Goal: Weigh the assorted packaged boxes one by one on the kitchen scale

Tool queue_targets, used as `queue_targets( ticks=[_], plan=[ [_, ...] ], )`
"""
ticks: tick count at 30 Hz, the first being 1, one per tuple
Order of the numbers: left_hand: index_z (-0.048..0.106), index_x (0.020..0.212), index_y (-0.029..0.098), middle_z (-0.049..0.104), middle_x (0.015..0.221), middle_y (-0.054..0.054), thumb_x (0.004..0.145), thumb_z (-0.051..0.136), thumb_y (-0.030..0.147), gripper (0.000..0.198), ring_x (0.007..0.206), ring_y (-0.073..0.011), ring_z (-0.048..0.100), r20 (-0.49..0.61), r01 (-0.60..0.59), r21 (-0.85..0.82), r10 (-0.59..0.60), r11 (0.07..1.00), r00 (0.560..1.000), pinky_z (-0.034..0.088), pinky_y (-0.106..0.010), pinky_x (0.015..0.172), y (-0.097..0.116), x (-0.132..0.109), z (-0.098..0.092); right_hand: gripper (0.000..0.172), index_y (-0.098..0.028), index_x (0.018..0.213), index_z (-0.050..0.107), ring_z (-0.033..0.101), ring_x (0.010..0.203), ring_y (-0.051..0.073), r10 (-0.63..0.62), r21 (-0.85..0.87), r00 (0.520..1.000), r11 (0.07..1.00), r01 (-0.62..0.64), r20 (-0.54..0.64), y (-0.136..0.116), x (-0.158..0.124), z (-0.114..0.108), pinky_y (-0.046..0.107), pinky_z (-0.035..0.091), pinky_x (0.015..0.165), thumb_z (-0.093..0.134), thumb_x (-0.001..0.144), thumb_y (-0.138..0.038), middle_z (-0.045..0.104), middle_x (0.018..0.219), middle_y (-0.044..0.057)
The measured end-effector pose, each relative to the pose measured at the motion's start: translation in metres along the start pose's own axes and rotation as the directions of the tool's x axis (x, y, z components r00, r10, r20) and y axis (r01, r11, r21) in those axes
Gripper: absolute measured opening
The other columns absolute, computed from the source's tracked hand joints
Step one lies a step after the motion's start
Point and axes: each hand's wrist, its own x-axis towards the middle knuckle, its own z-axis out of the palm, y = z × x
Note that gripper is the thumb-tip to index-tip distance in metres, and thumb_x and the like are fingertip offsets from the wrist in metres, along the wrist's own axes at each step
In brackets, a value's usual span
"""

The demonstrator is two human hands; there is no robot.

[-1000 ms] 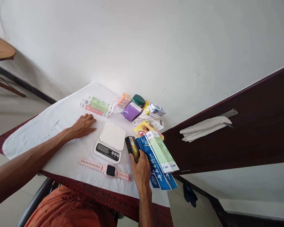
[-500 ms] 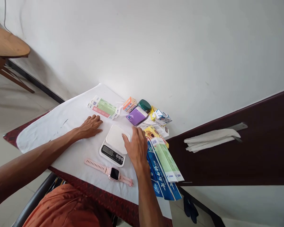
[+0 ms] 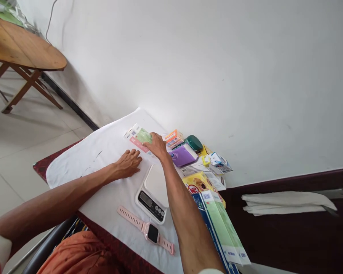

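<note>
We see the right hand (image 3: 157, 146) stretched out across the desk, its arm passing over the white kitchen scale (image 3: 152, 195), and its fingers lie on the near end of the flat green-and-pink box (image 3: 137, 136). We cannot tell whether they grip the box or only rest on it. The box lies flat on the white cloth (image 3: 82, 163) at the far side of the desk, close to the wall. The left hand (image 3: 128, 163) lies palm down on the cloth just in front of the box, fingers loosely spread and holding nothing. Just right of the right hand we find a small orange box (image 3: 173, 137), a purple box (image 3: 183, 155) and a dark green round tin (image 3: 193, 142). A pink watch (image 3: 147, 228) lies near the front edge, just beside the scale, and long blue and green boxes (image 3: 221, 224) are stacked to the right of the arm.
</note>
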Motion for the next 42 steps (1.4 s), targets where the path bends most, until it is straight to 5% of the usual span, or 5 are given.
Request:
queue_targets(
  ticks=[5, 10, 18, 28, 42],
  plan=[
    [0.063, 0.107, 0.015, 0.058, 0.118, -0.015, 0.094, 0.065, 0.035, 0.024, 0.109, -0.0291, 0.053, -0.004, 0.005, 0.003, -0.005, 1.0, 1.0, 0.039, -0.041, 0.09, 0.001, 0.0, 0.001, 0.042, -0.017, 0.123, 0.059, 0.054, 0.123, 0.034, 0.004, 0.022, 0.993, 1.0, -0.001, -0.121, 0.009, -0.033, -0.01, 0.046, 0.045, 0.095, 0.068, 0.09, -0.042, 0.064, 0.126, 0.016],
    [0.063, 0.109, 0.014, 0.058, 0.119, -0.016, 0.095, 0.063, 0.033, 0.024, 0.108, -0.0289, 0.053, 0.008, -0.001, 0.01, 0.0, 1.0, 1.0, 0.039, -0.041, 0.09, 0.0, 0.001, 0.002, 0.046, -0.018, 0.121, 0.06, 0.057, 0.116, 0.033, 0.028, 0.118, 0.96, 0.993, 0.005, -0.279, 0.038, -0.107, -0.017, 0.045, 0.046, 0.093, 0.069, 0.088, -0.048, 0.067, 0.118, 0.015],
    [0.062, 0.11, 0.018, 0.057, 0.118, -0.013, 0.095, 0.058, 0.031, 0.02, 0.107, -0.0282, 0.052, -0.019, -0.01, -0.018, 0.01, 1.0, 1.0, 0.039, -0.041, 0.09, -0.003, -0.003, 0.004, 0.052, -0.015, 0.124, 0.061, 0.061, 0.113, 0.034, 0.144, 0.203, 0.959, 0.975, -0.095, -0.245, 0.064, -0.213, 0.001, 0.048, 0.049, 0.095, 0.064, 0.09, -0.054, 0.068, 0.119, 0.017],
    [0.061, 0.115, 0.02, 0.056, 0.122, -0.012, 0.096, 0.056, 0.035, 0.025, 0.11, -0.0283, 0.052, -0.011, 0.001, -0.035, -0.001, 0.999, 1.0, 0.039, -0.041, 0.092, -0.005, -0.002, 0.004, 0.067, -0.015, 0.14, 0.052, 0.058, 0.123, 0.033, 0.181, 0.298, 0.936, 0.95, -0.087, -0.303, 0.062, -0.228, -0.009, 0.052, 0.047, 0.104, 0.059, 0.093, -0.062, 0.063, 0.132, 0.019],
    [0.062, 0.114, 0.02, 0.057, 0.12, -0.012, 0.095, 0.055, 0.034, 0.024, 0.111, -0.0292, 0.053, -0.029, -0.01, -0.041, 0.009, 0.999, 1.0, 0.039, -0.041, 0.093, -0.005, -0.002, 0.002, 0.046, -0.018, 0.136, 0.056, 0.059, 0.117, 0.033, 0.146, 0.148, 0.956, 0.983, -0.111, -0.254, 0.031, -0.249, -0.001, 0.05, 0.05, 0.098, 0.063, 0.096, -0.038, 0.064, 0.127, 0.016]
  ],
)
